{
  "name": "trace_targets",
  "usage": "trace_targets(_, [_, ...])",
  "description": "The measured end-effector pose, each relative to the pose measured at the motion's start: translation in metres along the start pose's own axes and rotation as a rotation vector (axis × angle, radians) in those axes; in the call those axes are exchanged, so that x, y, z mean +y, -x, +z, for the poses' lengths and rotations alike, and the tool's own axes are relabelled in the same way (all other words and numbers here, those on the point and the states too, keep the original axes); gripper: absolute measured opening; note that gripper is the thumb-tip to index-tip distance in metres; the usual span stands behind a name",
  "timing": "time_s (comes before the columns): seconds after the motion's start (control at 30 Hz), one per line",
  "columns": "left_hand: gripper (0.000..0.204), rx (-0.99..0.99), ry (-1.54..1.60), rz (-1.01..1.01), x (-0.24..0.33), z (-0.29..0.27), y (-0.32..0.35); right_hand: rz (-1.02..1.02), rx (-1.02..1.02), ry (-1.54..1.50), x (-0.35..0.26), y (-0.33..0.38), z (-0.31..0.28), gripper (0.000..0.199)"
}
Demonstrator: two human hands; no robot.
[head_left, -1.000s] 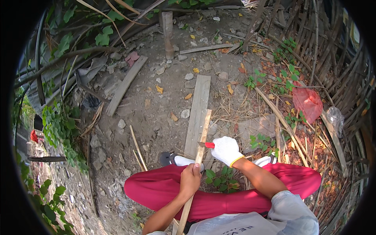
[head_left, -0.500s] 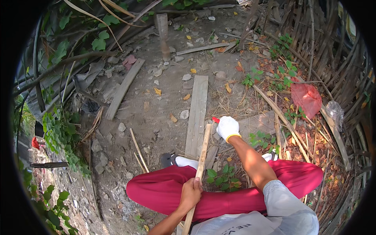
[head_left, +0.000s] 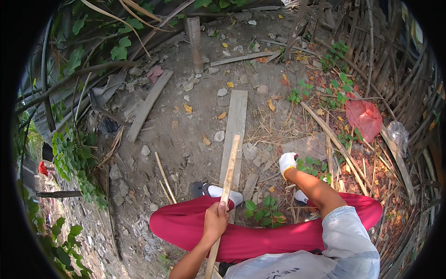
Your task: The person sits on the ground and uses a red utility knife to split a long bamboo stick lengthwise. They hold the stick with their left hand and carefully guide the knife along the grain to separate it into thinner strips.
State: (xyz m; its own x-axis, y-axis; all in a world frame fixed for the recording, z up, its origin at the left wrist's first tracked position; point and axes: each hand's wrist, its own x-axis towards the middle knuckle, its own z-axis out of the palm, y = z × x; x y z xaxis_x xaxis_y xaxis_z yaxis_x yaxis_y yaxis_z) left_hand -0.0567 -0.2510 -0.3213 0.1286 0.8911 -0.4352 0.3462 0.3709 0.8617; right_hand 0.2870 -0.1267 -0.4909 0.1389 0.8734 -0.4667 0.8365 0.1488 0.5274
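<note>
A long, pale bamboo strip [head_left: 228,179] slants up from my lap, its far end over a grey plank [head_left: 238,111] on the ground. My bare left hand [head_left: 216,221] is wrapped round its lower part, thumb along the top. Off to the right, apart from the strip, my right hand [head_left: 288,163] wears a white knitted glove with a yellow cuff. Its fingers are curled closed near the right knee. A small dark bit shows at its edge, but what it grips is mostly hidden.
Another plank [head_left: 149,106] lies at the left, and a short post [head_left: 194,44] stands ahead. Thin sticks [head_left: 165,177] rest by my left knee. On the right are a red plastic bag [head_left: 362,117], long bamboo pieces [head_left: 332,135] and a woven fence [head_left: 395,69]. Small plants [head_left: 266,211] grow between my legs.
My right hand, which had a small red object at the strip's far end, has pulled back toward me and to the right. The strip and my left hand have shifted left and nearer.
</note>
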Motion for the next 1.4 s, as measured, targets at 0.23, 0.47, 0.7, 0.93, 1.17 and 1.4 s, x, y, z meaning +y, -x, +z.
trace_targets(0.23, [0.036, 0.047, -0.019, 0.088, 0.011, 0.006, -0.007, -0.009, 0.334, -1.081, 0.045, 0.076, -0.103, 0.03])
trace_targets(0.47, [0.037, -0.059, 0.11, -0.059, 0.038, 0.014, -0.018, -0.27, 0.387, -1.06, 0.0, 0.15, -0.158, 0.023])
trace_targets(0.7, [0.032, -0.239, 0.39, -0.38, 0.043, 0.017, -0.024, -0.202, 0.378, -0.926, -0.009, 0.134, -0.15, 0.021])
trace_targets(0.93, [0.031, -0.203, 0.366, -0.385, 0.029, 0.023, -0.028, -0.184, 0.309, -0.925, -0.035, 0.107, -0.134, 0.02])
trace_targets(1.17, [0.028, -0.25, 0.434, -0.498, 0.029, 0.024, -0.024, 0.071, 0.252, -0.952, -0.015, 0.035, -0.123, 0.024])
trace_targets(1.4, [0.029, -0.205, 0.535, -0.48, 0.034, 0.022, -0.026, 0.123, 0.258, -0.842, 0.004, -0.014, -0.139, 0.024])
